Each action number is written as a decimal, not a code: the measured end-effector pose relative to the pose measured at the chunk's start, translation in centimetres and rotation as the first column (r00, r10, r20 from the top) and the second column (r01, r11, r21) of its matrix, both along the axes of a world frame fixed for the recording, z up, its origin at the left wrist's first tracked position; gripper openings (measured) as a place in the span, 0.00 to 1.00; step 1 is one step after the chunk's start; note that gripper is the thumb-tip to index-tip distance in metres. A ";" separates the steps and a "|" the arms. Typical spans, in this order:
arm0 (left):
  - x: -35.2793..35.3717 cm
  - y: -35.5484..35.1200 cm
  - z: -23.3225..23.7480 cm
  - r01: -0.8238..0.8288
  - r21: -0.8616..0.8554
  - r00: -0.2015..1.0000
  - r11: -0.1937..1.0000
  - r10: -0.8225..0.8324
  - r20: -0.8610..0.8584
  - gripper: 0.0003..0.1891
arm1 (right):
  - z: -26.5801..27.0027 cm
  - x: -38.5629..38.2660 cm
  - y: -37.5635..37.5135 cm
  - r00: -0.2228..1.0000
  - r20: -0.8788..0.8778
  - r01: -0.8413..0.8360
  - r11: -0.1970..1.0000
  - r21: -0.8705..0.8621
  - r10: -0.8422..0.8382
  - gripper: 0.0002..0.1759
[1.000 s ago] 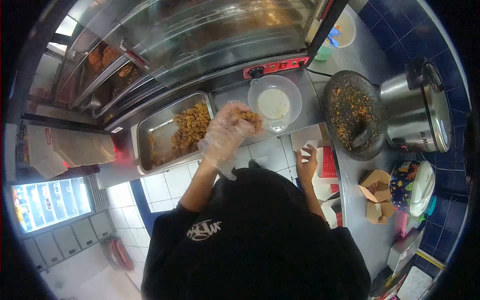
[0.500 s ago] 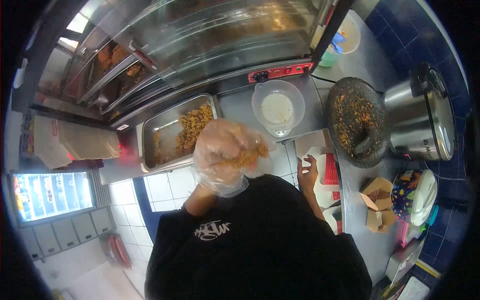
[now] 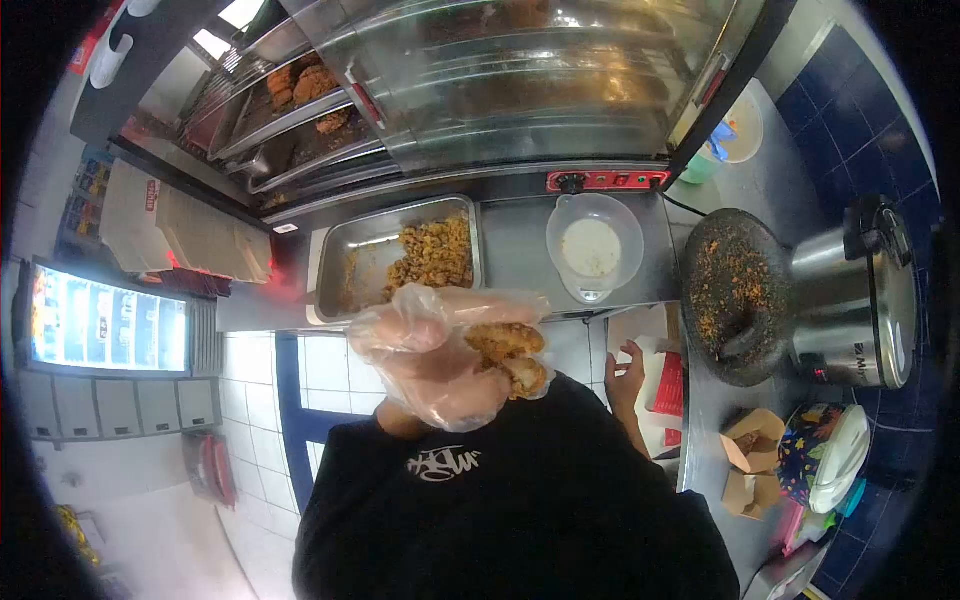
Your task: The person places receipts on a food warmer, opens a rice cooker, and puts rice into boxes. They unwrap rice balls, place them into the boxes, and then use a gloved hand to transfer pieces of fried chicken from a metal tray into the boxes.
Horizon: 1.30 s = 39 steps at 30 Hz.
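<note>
My left hand, inside a clear loose plastic glove, is raised in front of my chest. Its fingers close around fried chicken, golden and crumbly, with pale flesh showing at its lower end. Lower on the right, my bare right hand holds nothing, its fingers loosely bent and apart. Beside it lie red and white cartons at the counter's edge. Beyond the glove, a steel tray holds brown crispy crumbs heaped on its right side.
A glass warming cabinet with fried pieces on racks stands behind. A clear plastic bowl, a stone mortar with orange-red crumbs, a steel cooker and open brown boxes line the counter. Folded cartons stand left.
My left hand has turned and its fingers have spread along the chicken, showing more of it and its pale flesh. The view has shifted, and my right hand stays by the cartons.
</note>
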<state>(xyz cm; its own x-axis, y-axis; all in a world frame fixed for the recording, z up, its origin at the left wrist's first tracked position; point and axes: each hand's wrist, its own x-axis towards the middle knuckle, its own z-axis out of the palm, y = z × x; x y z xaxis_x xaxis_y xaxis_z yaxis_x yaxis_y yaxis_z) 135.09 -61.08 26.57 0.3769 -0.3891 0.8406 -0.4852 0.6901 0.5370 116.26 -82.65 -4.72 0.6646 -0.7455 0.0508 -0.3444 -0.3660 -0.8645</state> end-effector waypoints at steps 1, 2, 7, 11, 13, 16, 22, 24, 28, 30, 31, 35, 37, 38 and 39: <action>-0.1 0.0 0.1 -0.005 -0.002 1.000 1.000 0.005 -0.001 0.19 | -0.4 -0.1 -0.1 1.000 0.012 -0.004 1.000 -0.031 0.004 0.26; -0.1 -0.1 -0.1 -0.005 -0.005 1.000 1.000 0.005 -0.004 0.20 | -0.4 -0.3 0.0 1.000 0.024 -0.006 0.998 -0.061 0.007 0.27; 0.0 -0.5 -2.8 -0.103 0.122 0.991 0.987 0.112 -0.070 0.19 | -1.7 -2.1 -0.3 0.984 -0.170 -0.055 0.998 0.010 0.056 0.27; 3.5 -4.0 -4.5 -0.551 0.224 0.814 0.804 0.459 0.355 0.14 | -15.4 -8.9 -1.6 0.639 -0.380 -0.487 0.734 0.473 0.669 0.30; 4.5 -5.7 -6.8 -0.496 0.419 0.869 0.761 0.435 0.238 0.13 | -16.5 -10.6 -0.6 0.598 -0.304 -0.557 0.657 0.507 0.742 0.29; 5.6 -7.9 -10.6 -0.346 0.677 0.915 0.649 0.394 0.091 0.11 | -14.1 -10.9 0.3 0.640 -0.238 -0.573 0.660 0.487 0.731 0.28; 6.7 -13.0 -16.4 -0.360 0.788 0.926 0.499 0.291 0.239 0.12 | -11.6 -11.1 0.8 0.686 -0.151 -0.588 0.664 0.462 0.712 0.27; 7.0 -14.5 -18.9 -0.459 0.691 0.888 0.558 0.279 0.365 0.11 | -11.6 -11.2 0.8 0.683 -0.152 -0.592 0.663 0.459 0.715 0.27; 6.3 -15.6 -20.1 -0.525 0.752 0.849 0.398 0.176 0.499 0.13 | -14.0 -11.8 0.2 0.633 -0.251 -0.579 0.664 0.473 0.732 0.27; 5.4 -13.8 -18.0 -0.579 0.734 0.813 0.356 0.175 0.556 0.15 | -15.1 -12.2 -0.3 0.604 -0.290 -0.578 0.658 0.483 0.742 0.27; 5.4 -13.0 -17.6 -0.582 0.717 0.812 0.384 0.240 0.532 0.15 | -15.4 -12.2 -0.5 0.590 -0.306 -0.578 0.656 0.486 0.747 0.27; 6.8 -5.6 -13.7 -0.742 0.597 0.663 0.305 0.469 0.583 0.14 | -16.1 -12.0 -1.2 0.550 -0.348 -0.580 0.647 0.495 0.759 0.27; 8.7 -0.3 -14.8 -0.854 0.518 0.470 0.061 0.518 0.714 0.13 | -16.2 -11.7 -1.5 0.530 -0.364 -0.584 0.641 0.498 0.766 0.27; 10.2 3.1 -16.7 -0.839 0.543 0.479 -0.041 0.421 0.771 0.13 | -16.2 -11.5 -1.5 0.523 -0.370 -0.586 0.640 0.497 0.767 0.27; 11.8 6.3 -19.1 -0.820 0.555 0.493 -0.143 0.315 0.811 0.13 | -16.2 -11.4 -1.6 0.517 -0.375 -0.588 0.637 0.498 0.770 0.27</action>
<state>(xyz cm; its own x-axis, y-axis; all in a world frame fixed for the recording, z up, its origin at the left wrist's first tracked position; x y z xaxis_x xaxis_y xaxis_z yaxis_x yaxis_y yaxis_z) 146.93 -54.73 7.50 0.7496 -0.6138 0.2476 -0.6486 -0.7557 0.0902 104.86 -84.23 -20.95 0.8134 0.0347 -0.5807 -0.5007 -0.4664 -0.7292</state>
